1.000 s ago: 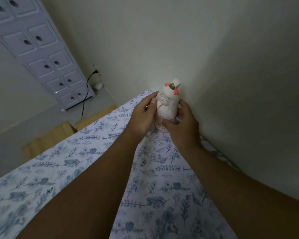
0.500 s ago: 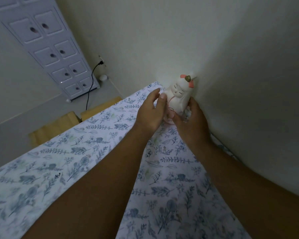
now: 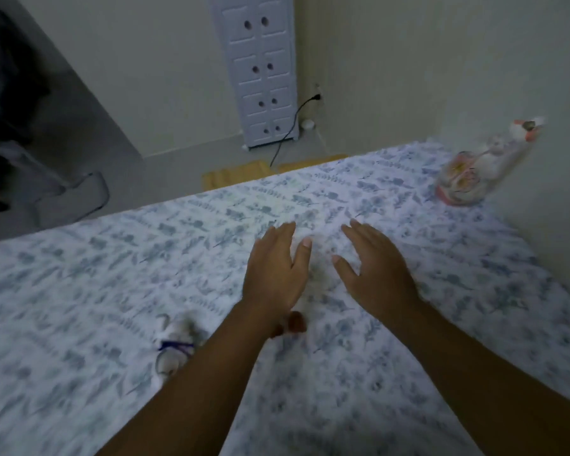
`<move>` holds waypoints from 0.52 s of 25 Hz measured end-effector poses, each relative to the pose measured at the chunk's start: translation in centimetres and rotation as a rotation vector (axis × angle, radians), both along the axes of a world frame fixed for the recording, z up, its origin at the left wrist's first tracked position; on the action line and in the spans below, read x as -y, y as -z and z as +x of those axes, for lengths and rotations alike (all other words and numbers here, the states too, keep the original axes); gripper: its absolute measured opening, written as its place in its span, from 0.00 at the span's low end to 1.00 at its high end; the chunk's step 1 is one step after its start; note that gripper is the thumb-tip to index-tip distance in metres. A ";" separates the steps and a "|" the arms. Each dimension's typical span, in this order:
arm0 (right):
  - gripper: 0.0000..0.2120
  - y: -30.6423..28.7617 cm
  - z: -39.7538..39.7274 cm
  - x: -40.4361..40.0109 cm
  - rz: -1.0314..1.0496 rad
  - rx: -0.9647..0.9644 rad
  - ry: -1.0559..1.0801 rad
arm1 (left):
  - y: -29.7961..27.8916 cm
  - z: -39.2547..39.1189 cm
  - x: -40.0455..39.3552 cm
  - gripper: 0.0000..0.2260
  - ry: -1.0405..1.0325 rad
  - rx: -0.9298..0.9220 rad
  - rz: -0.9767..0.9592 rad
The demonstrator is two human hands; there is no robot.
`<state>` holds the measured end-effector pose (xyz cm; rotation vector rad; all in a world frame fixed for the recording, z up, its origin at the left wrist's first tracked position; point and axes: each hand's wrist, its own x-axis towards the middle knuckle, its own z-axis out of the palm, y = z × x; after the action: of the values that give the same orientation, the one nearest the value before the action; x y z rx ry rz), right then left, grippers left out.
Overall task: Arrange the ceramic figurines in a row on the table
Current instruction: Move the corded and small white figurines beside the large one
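While my left hand (image 3: 273,268) and right hand (image 3: 375,268) hover empty, fingers spread, my left forearm may topple the near blurred figurine (image 3: 175,343); the pink-eared figurine (image 3: 481,162) stands far right on the bench (image 3: 79,274).

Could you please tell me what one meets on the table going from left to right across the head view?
Blurred figurine with a blue ribbon → left hand → right hand → white and pink figurine standing by the wall. A small brown-topped thing shows under the left wrist; too hidden to place.
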<state>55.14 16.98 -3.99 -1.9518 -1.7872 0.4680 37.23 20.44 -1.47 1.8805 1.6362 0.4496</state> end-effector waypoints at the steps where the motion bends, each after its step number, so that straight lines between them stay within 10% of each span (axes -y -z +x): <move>1: 0.28 -0.1 -2.9 0.7 -0.028 0.013 -0.069 | -0.1 -3.1 1.5 0.27 -0.042 -0.023 -0.006; 13: 0.34 3.1 -22.1 5.6 -0.289 0.088 -0.408 | 3.6 -20.3 10.9 0.38 -0.247 0.028 -0.180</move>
<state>33.06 11.39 -7.08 -1.8034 -2.2946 0.8240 16.91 9.52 -5.10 1.5431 1.8339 0.4112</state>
